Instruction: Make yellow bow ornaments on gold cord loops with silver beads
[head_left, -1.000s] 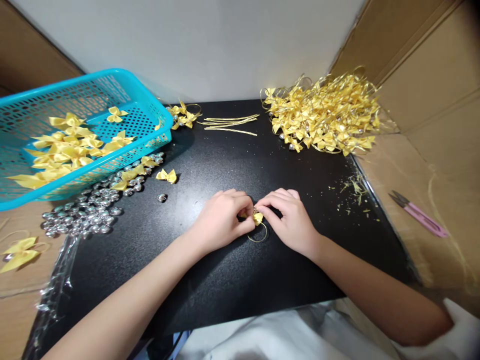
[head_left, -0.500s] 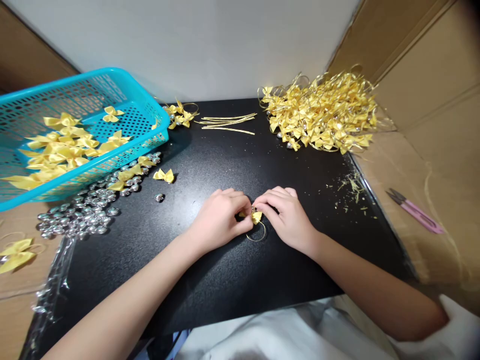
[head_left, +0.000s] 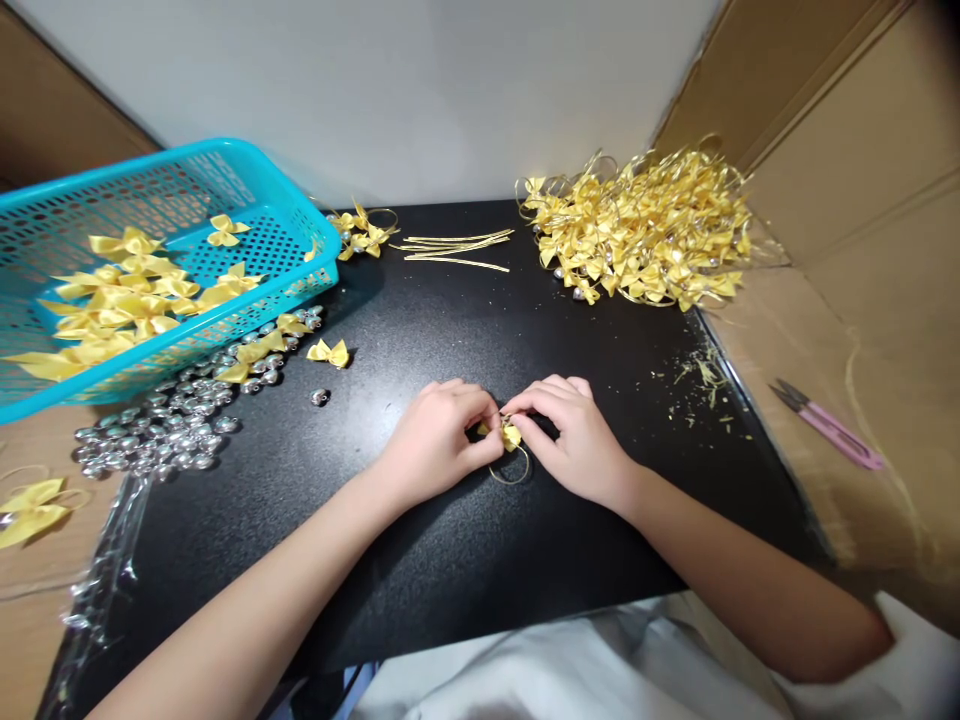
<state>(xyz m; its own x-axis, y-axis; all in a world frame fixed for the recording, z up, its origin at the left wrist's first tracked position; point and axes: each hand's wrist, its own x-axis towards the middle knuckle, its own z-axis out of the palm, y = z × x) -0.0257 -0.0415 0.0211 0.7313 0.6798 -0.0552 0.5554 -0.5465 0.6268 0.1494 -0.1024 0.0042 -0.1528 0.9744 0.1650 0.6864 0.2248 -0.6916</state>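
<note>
Between my two hands, just above the black tabletop, is a yellow ribbon bow (head_left: 511, 436) with a thin gold cord loop (head_left: 511, 482) hanging toward me. My left hand (head_left: 448, 440) pinches the bow from the left, thumb and forefinger closed on it. From the right, my right hand (head_left: 568, 437) has its thumb and forefinger pinched at the bow's upper edge, where the cord appears; the fingertips hide what exactly they grip. A loose yellow bow (head_left: 328, 353) and a single silver bead (head_left: 319, 397) lie to the left of my hands.
A turquoise basket (head_left: 330, 245) of yellow bows stands at left, with silver beads (head_left: 176, 425) heaped before it. Gold cord pieces (head_left: 456, 240) lie at the back. A large pile of corded bows (head_left: 645, 230) fills the back right. Pink-handled snips (head_left: 829, 425) rest at far right, near cord scraps (head_left: 705, 375).
Both hands stay pinched at the bow. The right fingertips have shifted very slightly left, closer to the left hand. Everything else looks the same.
</note>
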